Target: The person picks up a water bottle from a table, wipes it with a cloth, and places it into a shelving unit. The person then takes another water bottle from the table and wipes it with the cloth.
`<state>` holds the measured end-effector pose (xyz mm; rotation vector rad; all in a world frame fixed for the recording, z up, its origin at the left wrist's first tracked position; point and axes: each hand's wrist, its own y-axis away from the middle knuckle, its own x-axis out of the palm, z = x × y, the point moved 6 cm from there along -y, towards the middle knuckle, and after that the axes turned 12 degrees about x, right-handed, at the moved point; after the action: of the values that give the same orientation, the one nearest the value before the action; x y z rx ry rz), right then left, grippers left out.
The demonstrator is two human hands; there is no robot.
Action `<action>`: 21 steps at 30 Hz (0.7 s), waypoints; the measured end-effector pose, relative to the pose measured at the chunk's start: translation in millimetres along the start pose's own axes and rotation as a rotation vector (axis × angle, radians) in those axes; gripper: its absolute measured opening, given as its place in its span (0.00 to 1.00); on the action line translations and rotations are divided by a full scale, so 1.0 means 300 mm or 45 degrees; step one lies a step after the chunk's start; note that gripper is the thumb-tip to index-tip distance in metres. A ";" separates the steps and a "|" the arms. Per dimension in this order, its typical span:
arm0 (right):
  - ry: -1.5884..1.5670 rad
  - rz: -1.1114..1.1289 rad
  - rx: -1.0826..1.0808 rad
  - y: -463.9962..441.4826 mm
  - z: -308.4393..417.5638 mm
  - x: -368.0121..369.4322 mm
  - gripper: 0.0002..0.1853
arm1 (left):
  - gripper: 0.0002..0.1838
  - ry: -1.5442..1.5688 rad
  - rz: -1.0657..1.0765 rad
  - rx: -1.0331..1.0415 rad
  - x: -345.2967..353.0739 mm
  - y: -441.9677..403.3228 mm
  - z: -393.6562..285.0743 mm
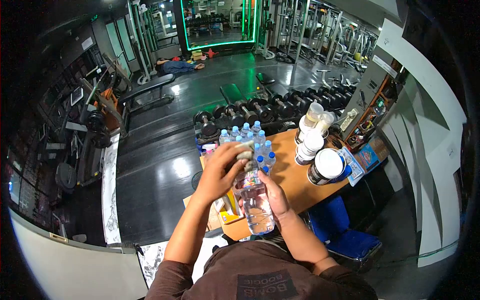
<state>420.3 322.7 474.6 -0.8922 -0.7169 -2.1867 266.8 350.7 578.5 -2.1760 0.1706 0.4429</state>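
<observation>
My right hand [275, 194] is wrapped round a clear plastic water bottle [259, 215] with a colourful label, tilted in front of my chest. Above it, my left hand [220, 167] grips a crumpled greyish-green cloth [245, 149] at the bottle's upper end. The bottle's cap is hidden behind the cloth and fingers. Just beyond my hands, several water bottles [268, 148] with blue caps stand grouped on the wooden table [287, 180]. Part of a pink-and-white spray bottle [208, 148] shows beside my left hand.
White tubs [328, 165] and jars [314, 112] stand on the table's right side. A yellow box [228, 212] lies near its front edge, and a blue chair [345, 232] is at the right. Dumbbells [260, 110] line a rack behind. A person [177, 66] lies on the far floor.
</observation>
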 end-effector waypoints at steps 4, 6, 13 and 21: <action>0.070 -0.115 -0.214 -0.017 0.029 -0.074 0.25 | 0.16 0.013 0.064 0.024 0.040 0.032 -0.099; 0.061 -0.098 -0.268 -0.022 0.027 -0.074 0.24 | 0.16 0.004 0.054 0.073 0.046 0.040 -0.099; 0.197 -0.221 -0.061 -0.001 0.011 -0.014 0.35 | 0.14 0.021 -0.241 -0.104 0.010 0.023 0.060; 0.074 -0.135 -0.271 -0.021 0.045 -0.060 0.21 | 0.19 -0.190 -0.069 -0.015 0.048 0.043 -0.093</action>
<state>430.7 342.6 467.9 -0.9092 -0.5205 -2.4067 283.5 321.3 578.6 -2.1441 0.0271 0.5738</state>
